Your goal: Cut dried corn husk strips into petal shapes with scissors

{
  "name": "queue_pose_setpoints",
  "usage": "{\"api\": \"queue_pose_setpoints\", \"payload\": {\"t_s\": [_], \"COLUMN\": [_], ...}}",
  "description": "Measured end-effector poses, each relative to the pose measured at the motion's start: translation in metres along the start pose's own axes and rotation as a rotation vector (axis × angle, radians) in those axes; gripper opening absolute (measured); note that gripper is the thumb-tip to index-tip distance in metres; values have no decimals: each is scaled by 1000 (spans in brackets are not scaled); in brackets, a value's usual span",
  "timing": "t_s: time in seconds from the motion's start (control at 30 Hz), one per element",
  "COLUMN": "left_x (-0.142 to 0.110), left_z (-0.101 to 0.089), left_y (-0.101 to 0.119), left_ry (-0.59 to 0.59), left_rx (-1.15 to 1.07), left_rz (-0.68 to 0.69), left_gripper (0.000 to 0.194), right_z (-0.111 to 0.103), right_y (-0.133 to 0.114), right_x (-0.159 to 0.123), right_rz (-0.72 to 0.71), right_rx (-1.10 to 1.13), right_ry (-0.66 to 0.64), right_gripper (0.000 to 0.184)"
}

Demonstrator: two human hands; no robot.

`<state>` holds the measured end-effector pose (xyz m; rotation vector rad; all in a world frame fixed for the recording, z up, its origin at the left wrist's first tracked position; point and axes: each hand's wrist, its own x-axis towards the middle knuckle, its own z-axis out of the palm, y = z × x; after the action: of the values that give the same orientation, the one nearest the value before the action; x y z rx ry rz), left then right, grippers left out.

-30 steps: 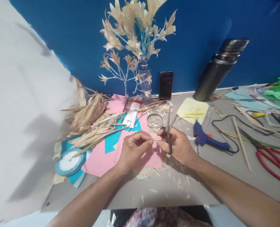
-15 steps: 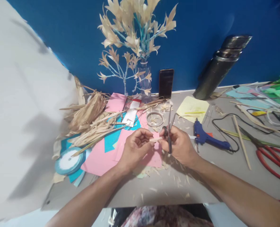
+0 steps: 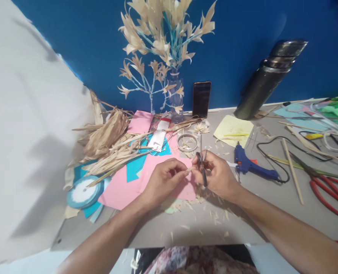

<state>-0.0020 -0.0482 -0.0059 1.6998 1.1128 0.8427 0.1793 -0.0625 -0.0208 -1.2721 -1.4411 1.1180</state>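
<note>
Over the pink paper [image 3: 187, 193] at the middle of the bench [image 3: 154, 236], a strip [image 3: 190, 169] is held up between the two hands. It is pale cream, thin and narrow, and only a short length shows, slanting slightly upward to the right; the rest is hidden by fingers. Its colour is close to that of the husks [image 3: 109, 133] piled at the left and the flowers [image 3: 159, 47] in the clear bottle [image 3: 176, 95] behind.

The left hand [image 3: 169, 176] pinches one end of the strip between thumb and fingertips. The right hand [image 3: 218, 176] grips the scissors [image 3: 204, 178], its thumb and finger also at the strip's other end. The scissors have dark handles and slim grey blades, which point away from the person and stand a little apart, clear of the strip.

Pale scraps [image 3: 214, 217] lie scattered on the bench below the hands. Beyond the hands is a tape ring [image 3: 178, 143], also with scraps inside; to the right of the right hand lies a blue glue gun [image 3: 246, 166].
</note>
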Motion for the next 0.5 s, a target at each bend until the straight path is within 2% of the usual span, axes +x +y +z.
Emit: {"api": "queue_pose_setpoints", "payload": {"t_s": [0.13, 0.23, 0.3, 0.37, 0.47, 0.5], "left_x": [0, 5, 9, 12, 14, 14], "left_z": [0, -3, -6, -10, -14, -15], "left_y": [0, -1, -3, -4, -5, -5], "left_ry": [-27, 43, 86, 119, 201, 229], "left_rx": [-109, -407, -698, -920, -1081, -1115], "left_rz": [-45, -226, -358, -439, -470, -471], "left_gripper": [10, 17, 24, 28, 27, 27], "right_z": [0, -2, -5, -6, -3, -1], "right_y": [-3, -8, -10, -8, 0, 3], "right_x": [0, 0, 0, 0, -1, -2], "right_rz": [24, 83, 136, 163, 176, 177], "right_rx": [62, 154, 236, 309, 336, 339], "right_ry": [-11, -43, -161, -355, -571, -608], "right_gripper": [21, 30, 38, 46, 59, 60]}}
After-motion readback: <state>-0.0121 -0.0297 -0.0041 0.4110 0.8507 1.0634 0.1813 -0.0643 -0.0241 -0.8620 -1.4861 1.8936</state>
